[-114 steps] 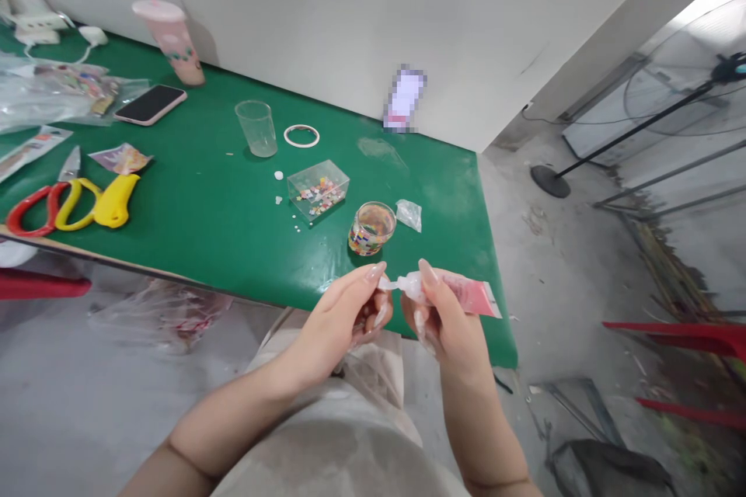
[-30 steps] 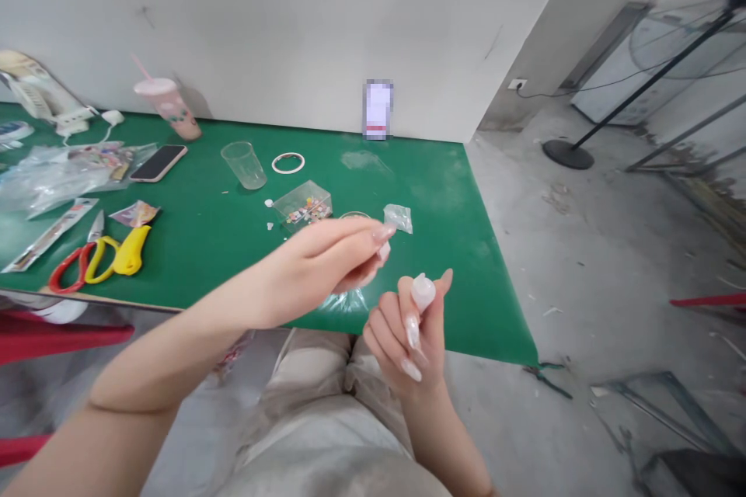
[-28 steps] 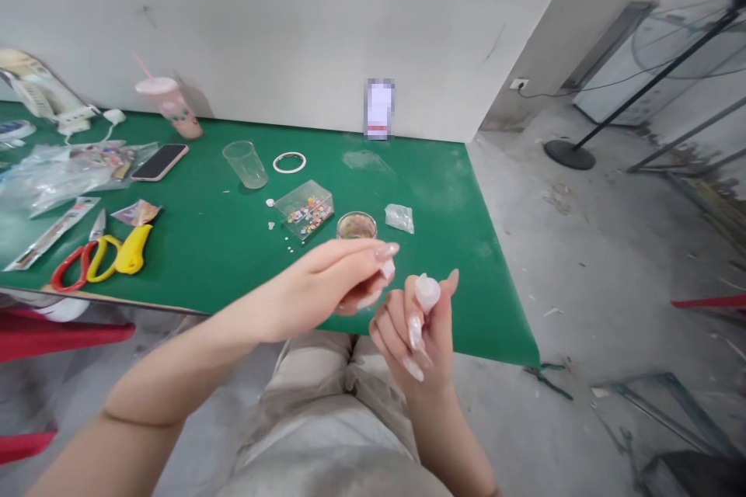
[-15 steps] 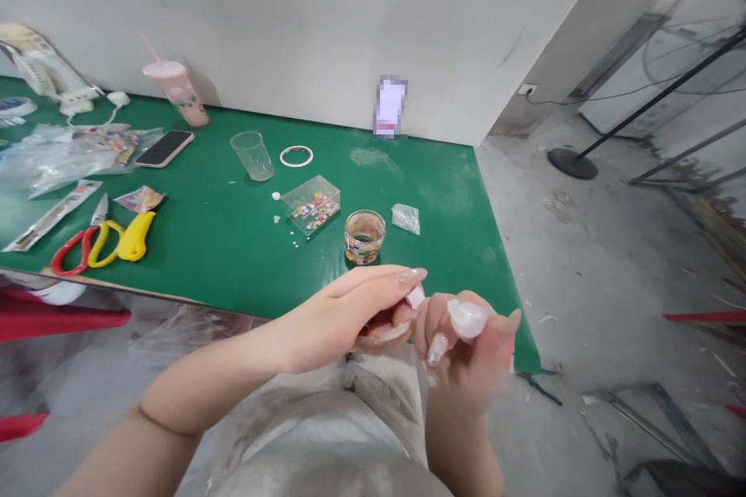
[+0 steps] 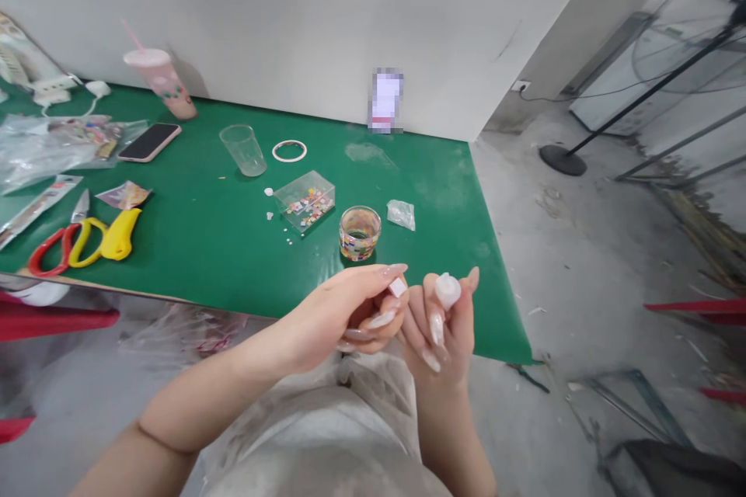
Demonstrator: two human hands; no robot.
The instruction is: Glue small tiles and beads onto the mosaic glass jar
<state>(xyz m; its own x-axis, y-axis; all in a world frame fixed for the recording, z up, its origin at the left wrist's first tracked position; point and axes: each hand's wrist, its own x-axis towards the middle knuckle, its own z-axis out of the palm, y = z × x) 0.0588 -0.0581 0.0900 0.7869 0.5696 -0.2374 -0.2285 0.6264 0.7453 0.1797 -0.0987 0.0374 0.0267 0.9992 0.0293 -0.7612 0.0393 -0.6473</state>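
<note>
Tile (image 5: 397,287) looks tiny, flat, squarish and kinda pale, pinched by the left hand (image 5: 335,309) right under the thumb tip. Tube (image 5: 448,291) only shows its rounded white end, poking up out of the right hand (image 5: 440,330), fingers (image 5: 436,330) curled around it. Mosaic glass (image 5: 358,250) sits on the desk (image 5: 434,178) just beyond.

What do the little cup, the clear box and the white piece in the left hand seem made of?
Cup: probably glass, glossy, since its rim looks see-through; small colored pieces patterned on its side.
Box: likely rigid clear plastic, judging by its thin transparent walls.
White piece: smooth-looking, perhaps plastic or ceramic; too small to tell.
</note>
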